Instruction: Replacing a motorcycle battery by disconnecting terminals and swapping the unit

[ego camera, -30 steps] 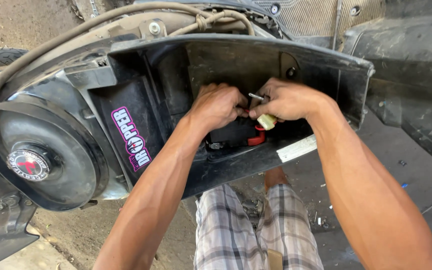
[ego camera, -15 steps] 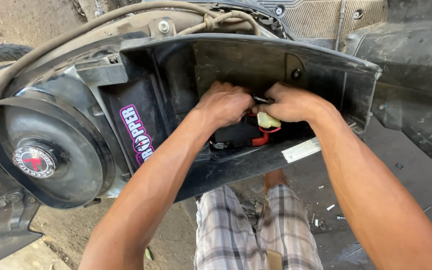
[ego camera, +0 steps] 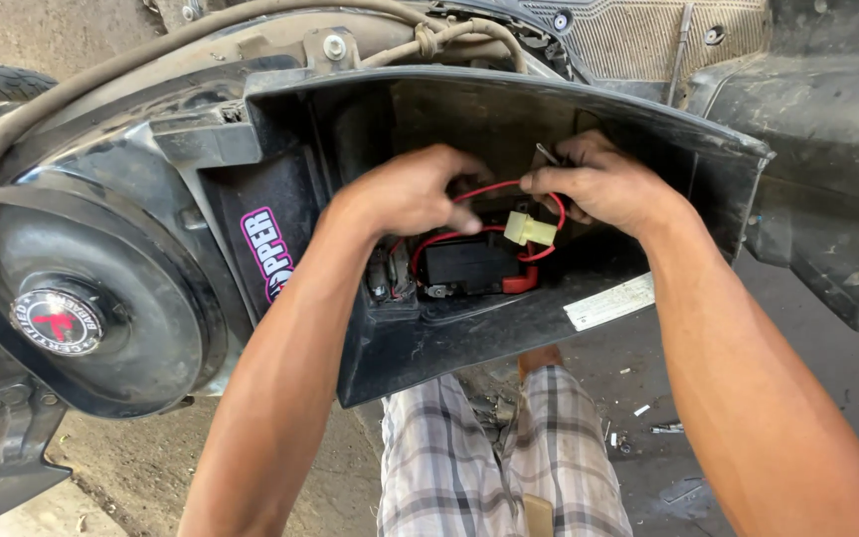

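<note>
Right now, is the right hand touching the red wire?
Touching. The head view shows the right hand pinching the red wire between its fingertips, above the pale connector.

Both hands are reaching into a black plastic compartment (ego camera: 420, 348) on the underside of a scooter. Its opening faces the viewer, and the rim is the only way in. The left hand (ego camera: 410, 189) and right hand (ego camera: 603, 184) fill most of the upper space. Between them runs a red wire (ego camera: 489, 189), with a pale connector (ego camera: 529, 231) hanging just below. A black box (ego camera: 464, 267) sits on the compartment floor, blocking the middle. Open room remains along the front lip, lower right.
</note>
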